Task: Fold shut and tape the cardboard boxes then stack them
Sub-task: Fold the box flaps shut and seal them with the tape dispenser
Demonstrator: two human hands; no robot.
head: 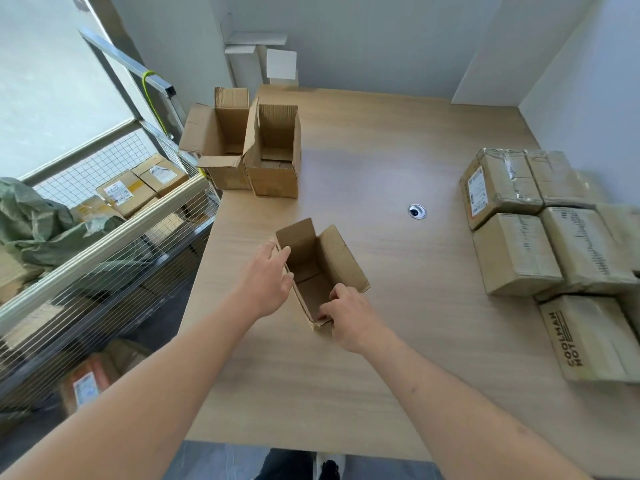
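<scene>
I am steadying an open brown box [320, 271] at table centre; two open boxes [249, 147] standing at eleven o'clock, taped boxes [540, 220] lying at three o'clock.

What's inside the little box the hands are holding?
Nothing shows inside the small open box, only its bare cardboard bottom flaps. The right hand covers the near corner, so that bit stays hidden.

Packing room: taped parcels [512, 216] on table [381, 341], parcel-filled wire cage [104, 216].
</scene>
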